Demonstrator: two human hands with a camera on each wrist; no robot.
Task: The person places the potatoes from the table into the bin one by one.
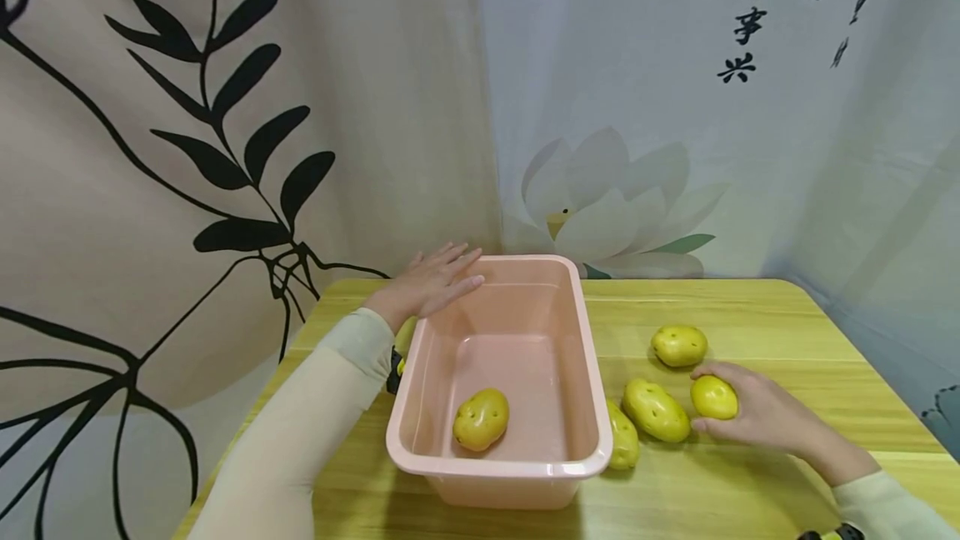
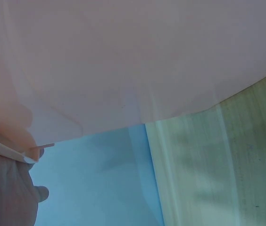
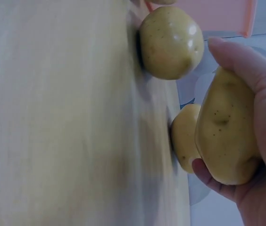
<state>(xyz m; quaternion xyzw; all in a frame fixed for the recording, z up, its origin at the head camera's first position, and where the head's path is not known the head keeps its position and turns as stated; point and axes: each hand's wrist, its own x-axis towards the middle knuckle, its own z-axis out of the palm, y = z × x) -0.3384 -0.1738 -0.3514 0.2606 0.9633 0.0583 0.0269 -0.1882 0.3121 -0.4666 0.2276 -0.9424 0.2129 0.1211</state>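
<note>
A pink plastic basin stands on the table with one yellow potato lying inside it. My left hand rests on its far left corner, fingers stretched over the rim. In the left wrist view, that hand lies against the rim, partly cut off by the frame. On the right, my right hand grips a potato between thumb and fingers. The right wrist view shows this held potato raised off the wood. Beside it are a potato behind and another potato to the left.
One more potato sits against the basin's right side, partly hidden by it. The wooden table has a rounded far right corner. A printed curtain hangs directly behind the table's far edge.
</note>
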